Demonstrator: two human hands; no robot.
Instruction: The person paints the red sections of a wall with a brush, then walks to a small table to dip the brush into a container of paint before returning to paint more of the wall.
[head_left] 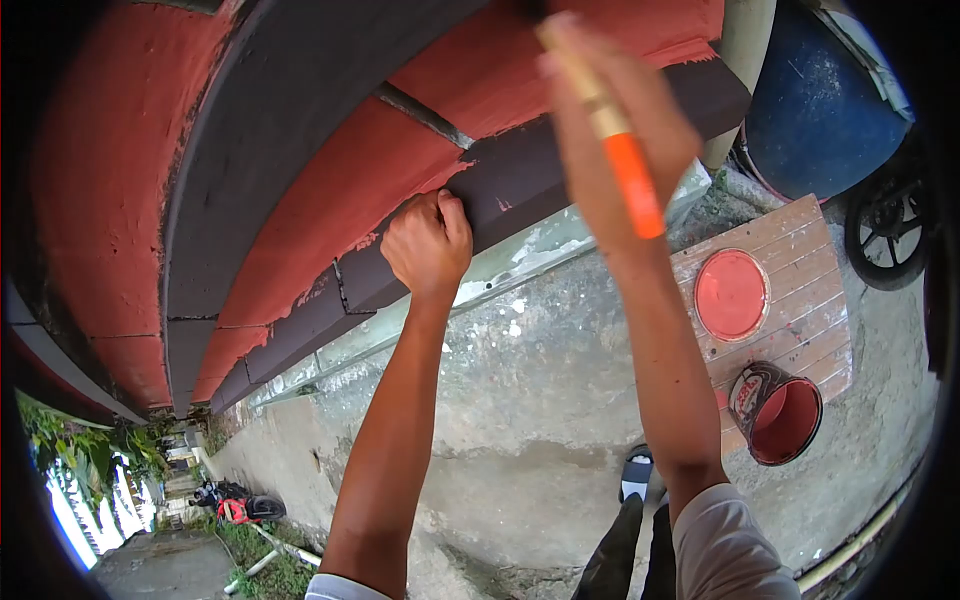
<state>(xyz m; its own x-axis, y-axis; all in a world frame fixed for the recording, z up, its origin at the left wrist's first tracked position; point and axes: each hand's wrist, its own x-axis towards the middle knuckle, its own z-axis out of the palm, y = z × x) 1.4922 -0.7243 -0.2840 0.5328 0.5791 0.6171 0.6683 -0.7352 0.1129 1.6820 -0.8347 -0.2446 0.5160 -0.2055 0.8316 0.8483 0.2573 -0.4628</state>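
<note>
My right hand is blurred by motion and grips a paintbrush with a wooden handle and an orange end. The brush's dark head is at the top edge, over the red wall. Closed in a fist, my left hand rests against the dark grey ledge along the wall's base. Whether anything is inside that fist is hidden. Red paint meets the ledge in an uneven line, with small red marks on the grey.
On the right, a tiled board holds a red-coated lid and an open paint can. Beyond are a blue barrel and a black wheel. A motorcycle stands far off at lower left.
</note>
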